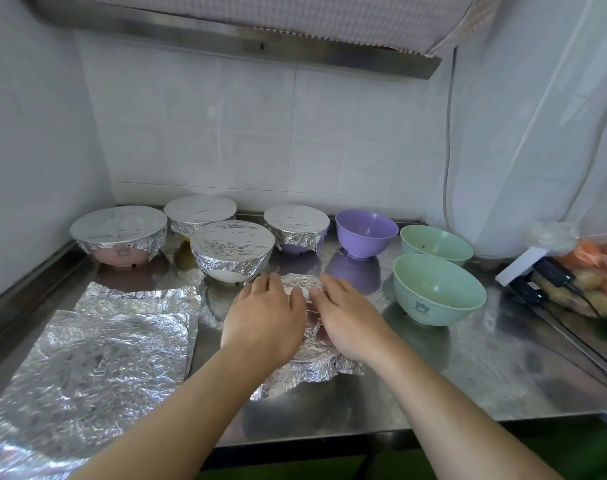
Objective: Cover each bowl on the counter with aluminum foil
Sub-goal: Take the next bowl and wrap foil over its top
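Nearest, a stack of loose foil sheets (pixel 94 358) lies on the steel counter (pixel 468 368) at the left, ready for more bowls. Just beyond, at the counter's middle, both hands press flat on a foil-draped bowl (pixel 309 327): the left hand (pixel 265 318) and right hand (pixel 347 318) lie open-palmed on its top, fingers spread, clasping nothing, while the foil's near edge flares out unfolded. This bowl looks half done; its skirt likely needs crimping under the rim. To the right, two green bowls (pixel 437 292) stand uncovered, and farther back a purple bowl (pixel 366 232) is bare too. Along the back left, four covered bowls (pixel 232 245) look finished, so roughly half the work seems done.
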Demonstrator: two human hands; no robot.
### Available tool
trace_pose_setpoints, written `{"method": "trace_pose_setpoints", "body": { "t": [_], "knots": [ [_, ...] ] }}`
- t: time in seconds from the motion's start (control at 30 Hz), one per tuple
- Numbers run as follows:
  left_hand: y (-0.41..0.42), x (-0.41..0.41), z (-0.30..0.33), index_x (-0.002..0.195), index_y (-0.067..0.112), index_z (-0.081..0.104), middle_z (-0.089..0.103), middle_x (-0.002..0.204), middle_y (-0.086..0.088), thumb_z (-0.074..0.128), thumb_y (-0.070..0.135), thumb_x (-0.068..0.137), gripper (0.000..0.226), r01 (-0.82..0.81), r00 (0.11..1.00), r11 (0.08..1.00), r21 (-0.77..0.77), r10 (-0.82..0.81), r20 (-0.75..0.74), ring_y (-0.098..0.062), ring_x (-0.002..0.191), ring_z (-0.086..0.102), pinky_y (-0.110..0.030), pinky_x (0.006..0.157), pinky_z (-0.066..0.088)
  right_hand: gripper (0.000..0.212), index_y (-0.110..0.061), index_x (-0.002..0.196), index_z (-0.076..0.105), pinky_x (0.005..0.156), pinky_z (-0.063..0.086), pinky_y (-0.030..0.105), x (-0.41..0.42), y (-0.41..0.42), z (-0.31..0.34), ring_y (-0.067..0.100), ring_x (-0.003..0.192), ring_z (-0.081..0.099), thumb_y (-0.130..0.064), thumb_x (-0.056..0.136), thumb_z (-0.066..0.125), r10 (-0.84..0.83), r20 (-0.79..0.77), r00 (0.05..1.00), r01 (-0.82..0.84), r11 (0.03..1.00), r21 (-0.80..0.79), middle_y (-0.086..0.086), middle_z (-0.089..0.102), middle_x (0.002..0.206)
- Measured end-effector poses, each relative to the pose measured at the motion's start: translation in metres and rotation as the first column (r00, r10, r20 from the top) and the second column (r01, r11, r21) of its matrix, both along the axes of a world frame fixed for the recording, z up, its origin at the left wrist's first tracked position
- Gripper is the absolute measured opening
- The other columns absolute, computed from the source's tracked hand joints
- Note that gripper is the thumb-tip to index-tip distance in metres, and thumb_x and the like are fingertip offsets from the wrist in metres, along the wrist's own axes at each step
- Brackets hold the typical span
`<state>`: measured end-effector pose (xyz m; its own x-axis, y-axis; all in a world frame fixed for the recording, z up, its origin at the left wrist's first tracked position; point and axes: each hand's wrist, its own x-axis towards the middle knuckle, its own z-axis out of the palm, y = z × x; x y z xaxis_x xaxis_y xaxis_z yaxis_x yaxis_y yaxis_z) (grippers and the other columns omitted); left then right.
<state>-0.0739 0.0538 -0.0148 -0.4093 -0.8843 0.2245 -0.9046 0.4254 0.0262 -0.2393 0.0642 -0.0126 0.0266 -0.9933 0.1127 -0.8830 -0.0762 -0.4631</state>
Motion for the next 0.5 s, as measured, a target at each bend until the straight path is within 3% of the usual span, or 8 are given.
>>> {"method": "trace_pose_setpoints", "body": {
  "t": [0.07, 0.13, 0.2, 0.27, 0.37, 0.43, 0.5],
  "knots": [
    [-0.006, 0.000, 0.002, 0.128, 0.012, 0.054, 0.052, 0.140, -0.020, -0.011, 0.040, 0.080, 0.086, -0.030, 0.999, 0.999, 0.010, 0.031, -0.044, -0.041, 0.129, 0.050, -0.053, 0.109, 0.039, 0.050, -0.022, 0.152, 0.046, 0.113, 0.034, 0.036, -0.001, -0.001, 0.005, 0.017, 0.144, 0.042, -0.049, 0.112, 0.034, -0.010, 0.085, 0.996, 0.006, 0.999, 0.045, -0.001, 0.047, 0.154],
    [-0.011, -0.001, 0.008, 0.128, 0.011, 0.056, 0.055, 0.142, -0.014, 0.004, 0.045, 0.093, 0.072, -0.001, 0.977, 0.999, 0.052, 0.012, -0.215, -0.037, 0.128, 0.053, -0.052, 0.106, 0.044, 0.048, -0.027, 0.153, 0.048, 0.112, 0.034, 0.032, -0.005, -0.002, 0.008, 0.012, 0.143, 0.044, -0.049, 0.112, 0.037, 0.031, 0.089, 0.996, -0.036, 0.998, 0.058, -0.007, 0.048, 0.156],
    [-0.013, -0.004, 0.011, 0.131, 0.006, 0.061, 0.062, 0.138, -0.013, 0.030, 0.032, 0.107, 0.048, 0.107, 0.925, 0.994, 0.035, -0.087, -0.369, -0.034, 0.129, 0.057, -0.051, 0.107, 0.048, 0.045, -0.028, 0.155, 0.049, 0.112, 0.027, 0.022, -0.008, -0.003, 0.010, 0.008, 0.145, 0.041, -0.042, 0.114, 0.039, 0.092, 0.114, 0.989, -0.096, 0.995, 0.031, -0.010, 0.049, 0.156],
    [-0.014, -0.004, 0.012, 0.136, 0.012, 0.061, 0.062, 0.141, -0.005, 0.033, 0.030, 0.111, 0.041, 0.128, 0.909, 0.988, 0.082, -0.084, -0.409, -0.023, 0.134, 0.053, -0.038, 0.114, 0.039, 0.045, -0.024, 0.156, 0.051, 0.116, 0.022, 0.018, -0.010, -0.006, 0.012, 0.010, 0.149, 0.038, -0.037, 0.114, 0.040, 0.128, 0.085, 0.988, -0.126, 0.992, -0.023, -0.008, 0.050, 0.158],
    [-0.019, -0.003, 0.002, 0.125, 0.016, 0.062, 0.063, 0.137, -0.002, 0.028, 0.034, 0.111, 0.042, 0.080, 0.918, 0.994, 0.077, -0.044, -0.394, -0.022, 0.132, 0.053, -0.038, 0.109, 0.041, 0.046, -0.014, 0.150, 0.054, 0.124, 0.024, 0.031, -0.005, -0.008, 0.008, 0.021, 0.148, 0.039, -0.037, 0.114, 0.035, 0.070, -0.102, 0.992, -0.080, 0.993, -0.092, 0.000, 0.052, 0.155],
    [-0.020, -0.001, -0.002, 0.101, 0.019, 0.052, 0.062, 0.120, -0.003, 0.015, 0.036, 0.104, 0.041, 0.041, 0.918, 0.989, 0.140, 0.018, -0.395, -0.028, 0.122, 0.058, -0.041, 0.097, 0.047, 0.041, -0.011, 0.126, 0.061, 0.112, 0.037, 0.043, 0.006, -0.004, 0.004, 0.029, 0.131, 0.049, -0.035, 0.112, 0.031, 0.000, -0.159, 0.987, -0.022, 0.990, -0.137, 0.007, 0.059, 0.133],
    [-0.024, 0.000, -0.006, 0.101, 0.023, 0.049, 0.060, 0.119, -0.001, 0.009, 0.039, 0.097, 0.044, 0.004, 0.922, 0.984, 0.180, 0.066, -0.381, -0.027, 0.120, 0.057, -0.040, 0.095, 0.047, 0.043, -0.008, 0.110, 0.060, 0.098, 0.045, 0.050, 0.017, 0.001, -0.003, 0.038, 0.115, 0.054, -0.028, 0.105, 0.022, -0.020, -0.195, 0.981, -0.008, 0.989, -0.146, 0.015, 0.058, 0.115]
  ]
}}
